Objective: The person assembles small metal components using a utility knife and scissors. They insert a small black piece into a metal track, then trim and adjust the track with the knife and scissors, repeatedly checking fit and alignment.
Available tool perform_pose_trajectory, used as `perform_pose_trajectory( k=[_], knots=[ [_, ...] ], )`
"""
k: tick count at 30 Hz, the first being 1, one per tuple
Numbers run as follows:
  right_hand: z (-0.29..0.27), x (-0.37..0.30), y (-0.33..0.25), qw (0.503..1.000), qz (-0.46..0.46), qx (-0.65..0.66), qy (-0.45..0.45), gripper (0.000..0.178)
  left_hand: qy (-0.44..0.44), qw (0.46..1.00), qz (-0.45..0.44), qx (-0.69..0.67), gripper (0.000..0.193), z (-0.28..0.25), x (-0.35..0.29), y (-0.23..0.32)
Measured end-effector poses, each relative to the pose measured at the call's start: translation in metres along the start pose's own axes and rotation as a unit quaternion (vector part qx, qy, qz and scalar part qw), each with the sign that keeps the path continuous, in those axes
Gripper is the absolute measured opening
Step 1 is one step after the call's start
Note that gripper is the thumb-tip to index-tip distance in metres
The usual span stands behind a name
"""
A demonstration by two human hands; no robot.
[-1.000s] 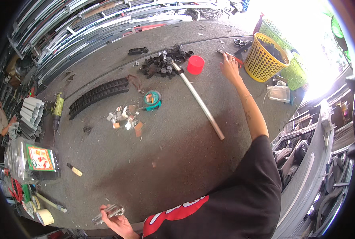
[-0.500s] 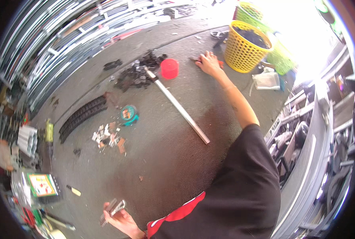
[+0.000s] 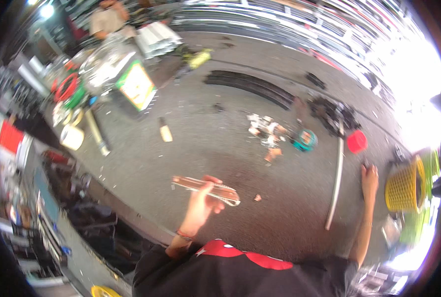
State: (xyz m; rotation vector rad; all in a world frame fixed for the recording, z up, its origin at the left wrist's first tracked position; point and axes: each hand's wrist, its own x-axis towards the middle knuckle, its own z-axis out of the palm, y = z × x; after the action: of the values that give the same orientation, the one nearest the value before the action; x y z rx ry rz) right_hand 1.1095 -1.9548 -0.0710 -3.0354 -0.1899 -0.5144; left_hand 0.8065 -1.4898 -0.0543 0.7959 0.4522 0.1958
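Note:
My left hand (image 3: 203, 200) is closed around a flat, long brown piece with pale edges (image 3: 228, 192), held above the near middle of the worktop; motion blur hides its exact kind. My right arm stretches out to the right, where my right hand (image 3: 370, 179) rests low on the surface, fingers bent over something dark that is mostly hidden. Just beyond that hand stands a red plastic cup (image 3: 357, 142). A long pale rod (image 3: 337, 183) lies between my hands. A small brown scrap (image 3: 257, 197) lies by the held piece.
A yellow mesh basket (image 3: 401, 190) stands at the right. Farther back lie a teal round container (image 3: 305, 140), pale scraps (image 3: 267, 129), black ribbed strips (image 3: 250, 88) and a dark heap (image 3: 332, 114). A clear jar (image 3: 114, 74) and a pale-handled tool (image 3: 166, 132) are on the left.
The view has swung to the left. My left hand, still holding the brown piece, shows more fully and nearer the middle; my right hand stays low on the surface near the red cup.

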Motion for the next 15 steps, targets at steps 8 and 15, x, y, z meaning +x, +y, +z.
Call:
perform_pose_trajectory(
  k=[8,15],
  knots=[
    [0.009,0.004,0.017,0.998,-0.009,0.054,-0.023,0.034,0.005,1.0,0.006,-0.011,0.022,-0.007,0.004,-0.001],
    [0.026,0.017,0.038,0.995,0.018,0.039,-0.088,0.048,0.047,0.998,0.0,0.032,0.021,-0.015,0.005,-0.006]
  ],
)
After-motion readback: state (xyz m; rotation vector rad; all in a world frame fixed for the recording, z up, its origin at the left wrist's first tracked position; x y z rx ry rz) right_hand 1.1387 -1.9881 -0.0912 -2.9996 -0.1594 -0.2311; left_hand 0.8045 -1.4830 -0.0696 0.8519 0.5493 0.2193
